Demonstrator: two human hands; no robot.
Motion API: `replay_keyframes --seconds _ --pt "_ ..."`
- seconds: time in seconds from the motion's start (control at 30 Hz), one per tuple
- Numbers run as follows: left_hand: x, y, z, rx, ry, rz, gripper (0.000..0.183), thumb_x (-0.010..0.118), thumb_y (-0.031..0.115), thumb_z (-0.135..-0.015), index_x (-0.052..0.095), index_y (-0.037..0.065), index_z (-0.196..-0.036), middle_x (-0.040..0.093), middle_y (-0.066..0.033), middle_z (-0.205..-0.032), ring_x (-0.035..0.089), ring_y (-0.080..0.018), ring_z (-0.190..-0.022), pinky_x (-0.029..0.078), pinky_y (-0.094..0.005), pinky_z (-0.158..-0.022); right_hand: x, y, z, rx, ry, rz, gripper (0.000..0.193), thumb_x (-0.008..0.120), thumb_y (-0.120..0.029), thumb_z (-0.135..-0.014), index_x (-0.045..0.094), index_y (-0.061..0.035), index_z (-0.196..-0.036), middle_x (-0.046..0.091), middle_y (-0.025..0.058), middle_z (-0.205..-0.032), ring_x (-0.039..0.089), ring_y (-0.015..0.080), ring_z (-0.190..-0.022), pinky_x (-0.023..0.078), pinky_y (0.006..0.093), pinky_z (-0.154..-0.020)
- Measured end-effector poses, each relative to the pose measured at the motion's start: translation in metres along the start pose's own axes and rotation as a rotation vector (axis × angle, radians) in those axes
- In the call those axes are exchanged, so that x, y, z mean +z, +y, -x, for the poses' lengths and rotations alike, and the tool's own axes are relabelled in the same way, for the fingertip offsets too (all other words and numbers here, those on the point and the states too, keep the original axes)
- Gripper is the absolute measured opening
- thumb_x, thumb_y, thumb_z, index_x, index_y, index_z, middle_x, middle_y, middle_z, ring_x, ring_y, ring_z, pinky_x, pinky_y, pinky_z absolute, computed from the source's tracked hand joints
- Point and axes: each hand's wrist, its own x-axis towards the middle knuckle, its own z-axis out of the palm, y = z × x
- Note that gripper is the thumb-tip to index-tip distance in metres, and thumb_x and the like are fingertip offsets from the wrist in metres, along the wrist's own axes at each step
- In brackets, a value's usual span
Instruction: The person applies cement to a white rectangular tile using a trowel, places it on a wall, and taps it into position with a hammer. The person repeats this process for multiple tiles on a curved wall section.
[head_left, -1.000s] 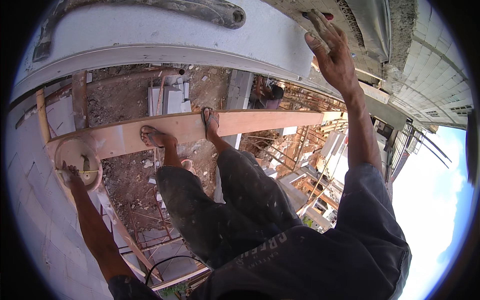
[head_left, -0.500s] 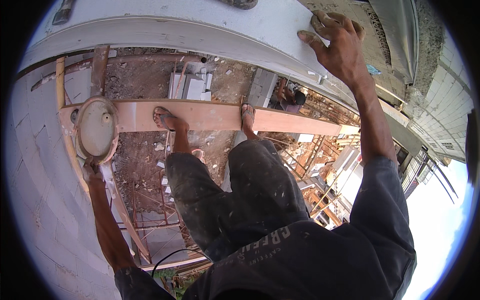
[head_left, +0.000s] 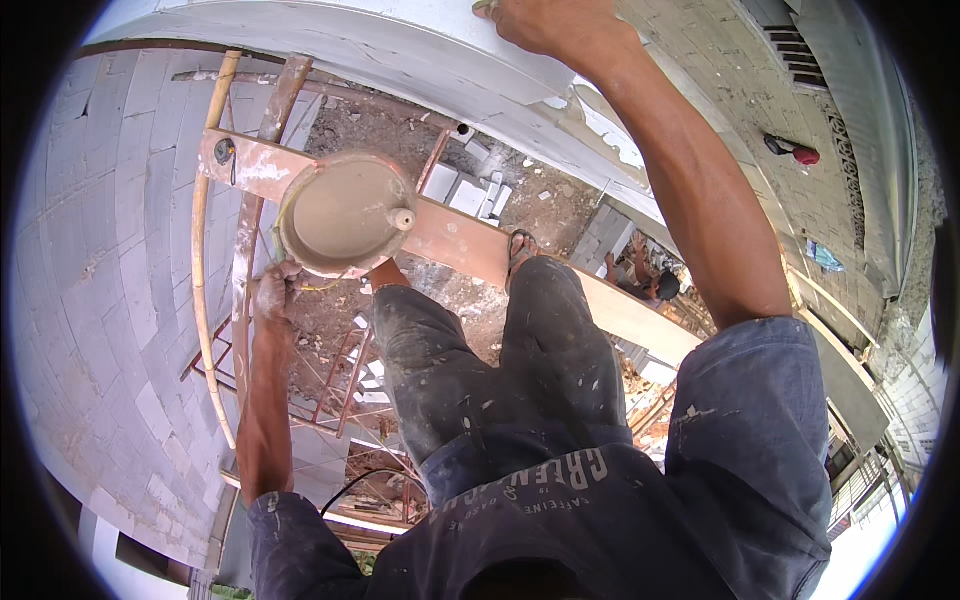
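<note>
A round bucket of wet grey mortar (head_left: 338,208) hangs above the plank, close to my left thigh. My left hand (head_left: 274,288) is closed on its near left edge, where a thin yellowish handle runs; whether it grips the rim or that handle I cannot tell. A mortar-coated knob (head_left: 401,219) sticks up at the bucket's right side. My right hand (head_left: 555,24) is at the top of the pale wall (head_left: 400,30), arm stretched up and forward. Only one fingertip of it shows; the frame's upper edge cuts off the others.
I stand on a narrow wooden plank (head_left: 460,242) high above rubble-strewn ground. A small round dark object (head_left: 225,151) sits at its left end. Bamboo poles (head_left: 202,280) and a block wall (head_left: 110,250) stand left. Below right, another person (head_left: 655,285) works. A red-handled tool (head_left: 797,153) lies beyond the wall.
The bucket has come up from the plank and moved right and closer, with my left hand on it. My right hand has shifted left along the wall top, and my view has turned.
</note>
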Motion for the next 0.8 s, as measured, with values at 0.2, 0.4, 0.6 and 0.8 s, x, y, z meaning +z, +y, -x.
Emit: replay_keyframes --seconds 0.2,0.4,0.6,0.8 --pt "0.075 -0.066 0.078 -0.084 -0.041 0.048 0.007 0.062 -0.004 -0.071 0.064 0.0 -0.076 0.061 -0.0041 -0.07 0.051 -0.0121 -0.054 0.045 -0.0254 -0.053 0.002 0.001 0.0 -0.069 0.071 0.008 0.039 0.055 -0.039 -0.093 0.071 -0.0048 -0.103 0.071 0.0171 -0.102 0.06 0.0379 -0.11 0.023 0.071 -0.104" --pt "0.138 -0.152 0.108 -0.221 -0.047 0.152 0.009 0.06 -0.005 -0.071 0.065 0.001 -0.076 0.06 -0.0021 -0.066 0.047 -0.0084 -0.049 0.037 -0.0218 -0.047 -0.002 -0.002 0.004 -0.136 0.02 0.022 0.039 0.054 -0.04 -0.093 0.071 -0.0066 -0.104 0.07 0.0174 -0.101 0.061 0.0379 -0.108 0.022 0.0704 -0.105" --pt "0.189 -0.222 0.139 -0.215 -0.02 0.102 0.011 0.059 -0.005 -0.074 0.067 0.001 -0.078 0.063 -0.0035 -0.069 0.053 -0.0117 -0.061 0.042 -0.0261 -0.058 0.001 0.012 0.008 -0.118 0.104 0.05 0.04 0.053 -0.04 -0.094 0.071 -0.0055 -0.104 0.07 0.0159 -0.103 0.061 0.0337 -0.108 0.023 0.0704 -0.105" --pt "0.209 -0.255 0.162 -0.143 0.112 0.16 0.01 0.061 -0.004 -0.073 0.067 0.001 -0.079 0.064 -0.0047 -0.07 0.054 -0.0125 -0.061 0.042 -0.0254 -0.059 -0.007 0.006 0.009 -0.197 0.131 0.006 0.043 0.052 -0.043 -0.093 0.069 -0.0066 -0.11 0.069 0.0147 -0.112 0.061 0.0335 -0.109 0.023 0.0719 -0.104"
